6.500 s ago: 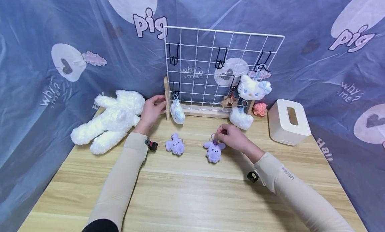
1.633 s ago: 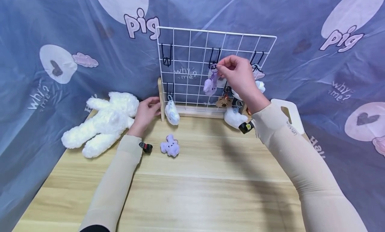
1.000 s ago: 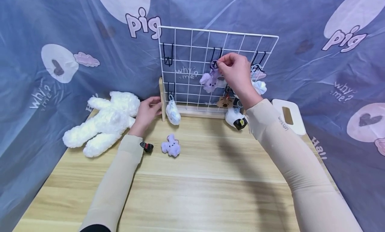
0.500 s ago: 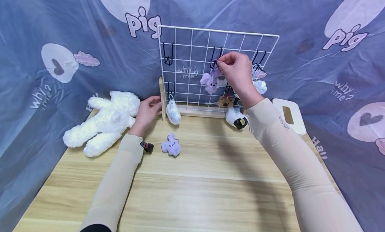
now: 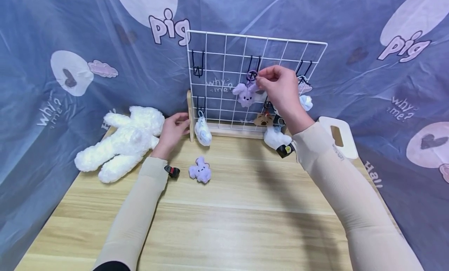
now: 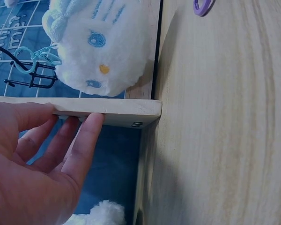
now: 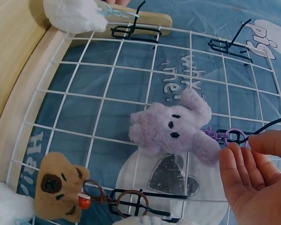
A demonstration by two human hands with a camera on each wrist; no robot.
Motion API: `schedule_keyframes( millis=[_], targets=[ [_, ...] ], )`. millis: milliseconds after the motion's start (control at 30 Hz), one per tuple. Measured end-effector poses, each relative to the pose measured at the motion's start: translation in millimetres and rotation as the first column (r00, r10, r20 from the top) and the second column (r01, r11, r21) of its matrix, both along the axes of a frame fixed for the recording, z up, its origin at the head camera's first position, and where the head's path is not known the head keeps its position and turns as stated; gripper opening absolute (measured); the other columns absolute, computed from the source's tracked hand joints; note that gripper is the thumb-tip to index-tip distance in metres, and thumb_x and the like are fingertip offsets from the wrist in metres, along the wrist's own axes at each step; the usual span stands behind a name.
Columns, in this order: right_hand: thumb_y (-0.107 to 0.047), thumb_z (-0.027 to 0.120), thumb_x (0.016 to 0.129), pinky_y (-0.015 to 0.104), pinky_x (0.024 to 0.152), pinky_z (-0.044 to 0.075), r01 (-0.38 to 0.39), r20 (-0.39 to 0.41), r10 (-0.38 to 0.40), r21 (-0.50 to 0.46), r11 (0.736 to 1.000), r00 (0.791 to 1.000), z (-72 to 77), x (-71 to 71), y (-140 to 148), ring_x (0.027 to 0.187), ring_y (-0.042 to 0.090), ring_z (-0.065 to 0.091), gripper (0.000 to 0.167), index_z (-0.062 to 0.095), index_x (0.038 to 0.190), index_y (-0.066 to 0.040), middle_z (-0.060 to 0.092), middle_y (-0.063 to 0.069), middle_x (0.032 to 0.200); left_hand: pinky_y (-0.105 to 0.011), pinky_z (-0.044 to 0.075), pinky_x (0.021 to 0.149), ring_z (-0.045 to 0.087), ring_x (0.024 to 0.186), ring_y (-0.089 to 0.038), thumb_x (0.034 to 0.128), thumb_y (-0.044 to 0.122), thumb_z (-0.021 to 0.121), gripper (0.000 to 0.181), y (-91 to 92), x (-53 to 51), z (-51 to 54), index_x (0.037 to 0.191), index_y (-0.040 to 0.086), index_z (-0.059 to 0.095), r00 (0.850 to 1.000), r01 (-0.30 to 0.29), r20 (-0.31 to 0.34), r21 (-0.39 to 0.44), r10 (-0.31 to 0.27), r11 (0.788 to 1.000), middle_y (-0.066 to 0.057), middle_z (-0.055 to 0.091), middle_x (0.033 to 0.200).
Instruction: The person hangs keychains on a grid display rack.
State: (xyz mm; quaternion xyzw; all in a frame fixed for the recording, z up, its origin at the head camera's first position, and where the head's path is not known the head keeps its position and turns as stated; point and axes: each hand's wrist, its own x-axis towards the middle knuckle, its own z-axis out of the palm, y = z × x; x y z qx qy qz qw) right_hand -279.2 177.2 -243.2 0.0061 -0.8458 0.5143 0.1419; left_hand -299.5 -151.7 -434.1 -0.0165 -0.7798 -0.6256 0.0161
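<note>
A lilac plush bunny keychain point(image 5: 246, 94) hangs by its purple ring from the upper middle black hook of the white wire grid rack point(image 5: 224, 52). My right hand point(image 5: 282, 85) is beside that ring, thumb and index fingertips slightly parted at its right edge. In the right wrist view the ring point(image 7: 234, 136) sits around the hook, close to my thumb. My left hand point(image 5: 172, 132) touches the rack's wooden side post point(image 6: 112, 107) with its fingertips, fingers nearly straight. A second lilac plush keychain point(image 5: 200, 170) lies on the table in front of the rack.
White plush keychains point(image 5: 202, 131) hang at the rack's lower left and on its right side, near a brown bear keychain point(image 5: 264, 119). The upper left hook point(image 5: 197, 66) is bare. A white plush toy point(image 5: 122, 142) lies left; a white tissue box point(image 5: 338, 136) stands right.
The bunny keychain has gone from the table up onto the upper middle hook. Just now my right fingertips have parted and shifted slightly right. My left hand stays at the post.
</note>
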Motion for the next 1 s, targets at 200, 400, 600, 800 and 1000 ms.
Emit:
schedule_keyframes(
  millis=[200,400,600,800,1000],
  targets=[
    [-0.008,0.078,0.105,0.016,0.080,0.069,-0.061,-0.017,0.059,-0.137,0.989,0.998,-7.1,6.6,1,0.083,0.007,0.075,0.013,0.078,0.116,-0.002,0.072,-0.007,0.093,-0.042,0.072,0.104,0.072,0.126,-0.038,0.1137,0.010,0.065,0.039,-1.4,-0.6,1.3,0.151,-0.003,0.065,1.000,0.009,0.000,0.010,-0.009,1.000,-0.028,0.066,0.147],
    [-0.007,0.078,0.104,0.015,0.084,0.070,-0.102,-0.014,0.101,-0.226,0.969,0.995,-19.2,14.3,-1,0.081,0.004,0.076,0.019,0.076,0.120,0.003,0.073,-0.007,0.094,-0.041,0.071,0.105,0.071,0.128,-0.041,0.1140,0.010,0.064,0.040,-2.2,0.1,2.7,0.152,-0.003,0.064,1.000,0.010,0.002,0.008,-0.010,1.000,-0.028,0.066,0.148],
    [-0.007,0.078,0.105,0.015,0.081,0.069,-0.135,0.001,0.140,-0.247,0.960,0.990,-32.2,20.9,-3,0.081,0.006,0.076,0.018,0.076,0.120,0.003,0.075,-0.009,0.091,-0.034,0.072,0.100,0.072,0.128,-0.042,0.1138,0.010,0.065,0.040,-2.0,1.4,2.8,0.152,-0.003,0.064,1.000,0.009,0.011,0.010,-0.010,1.000,-0.028,0.066,0.148],
    [-0.011,0.078,0.105,0.015,0.082,0.067,-0.157,0.034,0.166,-0.180,0.971,0.986,-45.3,26.7,-7,0.086,0.005,0.071,0.025,0.075,0.123,0.006,0.072,-0.013,0.092,-0.033,0.073,0.100,0.072,0.128,-0.041,0.1143,0.011,0.064,0.040,-0.9,1.2,2.7,0.152,-0.003,0.064,1.000,0.011,0.008,0.008,-0.011,1.000,-0.027,0.065,0.148],
    [-0.012,0.078,0.106,0.012,0.077,0.060,-0.175,0.080,0.188,-0.147,0.973,0.979,-57.7,32.2,-14,0.090,0.004,0.069,0.027,0.075,0.126,0.005,0.073,-0.012,0.096,-0.039,0.073,0.102,0.072,0.126,-0.040,0.1145,0.011,0.064,0.039,-0.1,-0.1,0.5,0.151,-0.003,0.064,1.000,0.007,-0.002,0.003,-0.007,1.000,-0.028,0.066,0.147]
  ],
)
